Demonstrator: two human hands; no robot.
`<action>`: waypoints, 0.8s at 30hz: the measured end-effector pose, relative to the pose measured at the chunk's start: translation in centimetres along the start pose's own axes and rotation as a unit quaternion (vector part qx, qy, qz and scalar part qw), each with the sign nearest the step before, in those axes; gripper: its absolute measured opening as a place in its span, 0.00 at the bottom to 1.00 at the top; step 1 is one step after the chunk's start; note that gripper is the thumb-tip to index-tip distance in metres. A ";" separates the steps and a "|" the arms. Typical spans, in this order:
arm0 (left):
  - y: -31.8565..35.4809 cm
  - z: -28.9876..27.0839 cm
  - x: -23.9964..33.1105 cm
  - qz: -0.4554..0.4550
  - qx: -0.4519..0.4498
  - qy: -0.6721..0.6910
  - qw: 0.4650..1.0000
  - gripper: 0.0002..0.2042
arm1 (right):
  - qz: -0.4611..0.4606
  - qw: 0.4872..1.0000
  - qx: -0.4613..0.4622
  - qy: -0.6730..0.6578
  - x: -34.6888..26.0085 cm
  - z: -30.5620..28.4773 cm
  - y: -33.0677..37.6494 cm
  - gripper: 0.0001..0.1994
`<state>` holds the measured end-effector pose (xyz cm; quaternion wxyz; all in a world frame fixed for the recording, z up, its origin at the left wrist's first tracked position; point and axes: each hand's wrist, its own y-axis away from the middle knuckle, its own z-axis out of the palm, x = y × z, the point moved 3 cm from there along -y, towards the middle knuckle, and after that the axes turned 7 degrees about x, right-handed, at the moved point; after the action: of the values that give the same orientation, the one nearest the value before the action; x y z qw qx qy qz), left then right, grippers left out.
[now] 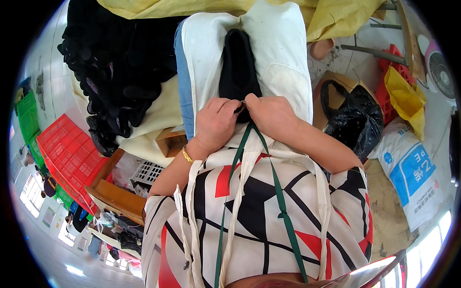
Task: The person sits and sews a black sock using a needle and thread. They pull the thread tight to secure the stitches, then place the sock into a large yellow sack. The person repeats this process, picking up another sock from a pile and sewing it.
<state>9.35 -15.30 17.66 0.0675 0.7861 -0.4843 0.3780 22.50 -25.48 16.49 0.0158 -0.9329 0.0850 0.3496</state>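
A black shoe-shaped piece [237, 67] lies on the white cloth [283, 62] over my lap. My left hand [216, 122] and my right hand [271, 115] meet at its near end, fingers pinched on the black edge together. Something small and thin seems to be held between the fingertips, too small to tell what. A gold bracelet [187, 155] circles my left wrist. Green straps [278, 192] hang down my patterned top.
A heap of black shoe pieces [115, 72] lies to the left. Red crates [67, 153] and green crates [28, 117] stand far left. A black plastic bag in a cardboard box [353, 117], a white sack [413, 168] and yellow cloth [336, 17] are at right.
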 end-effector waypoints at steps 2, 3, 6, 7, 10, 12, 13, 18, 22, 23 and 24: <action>0.2 -0.2 0.1 -0.021 0.004 0.008 1.000 0.12 | 0.005 1.000 0.005 -0.007 0.2 0.1 0.4 0.06; 0.3 -0.2 0.2 -0.029 0.003 0.008 1.000 0.12 | 0.005 1.000 0.018 -0.007 0.3 0.2 0.5 0.06; 0.4 -0.1 0.1 -0.049 0.002 0.014 0.999 0.11 | 0.004 0.999 0.046 -0.006 0.3 0.4 0.6 0.06; 0.5 0.0 0.0 -0.051 0.004 0.020 0.998 0.11 | 0.002 0.999 0.051 -0.007 0.2 0.3 0.6 0.06; 0.8 0.3 -0.3 -0.076 0.006 0.055 0.996 0.10 | 0.017 0.999 0.032 -0.013 0.3 0.4 0.6 0.06; 0.9 0.4 -0.6 -0.082 0.005 0.080 0.993 0.10 | 0.062 0.997 0.011 -0.049 0.4 0.3 0.5 0.06; 1.0 0.5 -0.8 -0.076 0.003 0.090 0.993 0.10 | 0.099 0.992 0.003 -0.082 0.2 0.0 0.2 0.06; 0.9 0.7 -0.7 -0.040 0.021 0.106 0.993 0.14 | 0.168 0.965 -0.028 -0.197 0.4 -0.8 -0.9 0.09; 0.6 0.6 -0.5 0.001 0.006 0.087 0.996 0.16 | 0.179 0.948 -0.095 -0.245 0.6 -1.7 -2.0 0.09; 0.5 0.5 -0.5 0.012 0.000 0.079 0.997 0.16 | 0.188 0.941 -0.126 -0.253 0.8 -2.0 -2.3 0.08; 0.5 0.5 -0.4 0.022 0.000 0.070 0.997 0.17 | 0.157 0.951 -0.117 -0.240 1.1 -2.5 -2.7 0.08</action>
<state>9.14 -15.49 16.92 0.0927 0.7467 -0.4959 0.4335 25.40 -23.16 17.56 -0.1288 -0.7914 0.1823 0.5691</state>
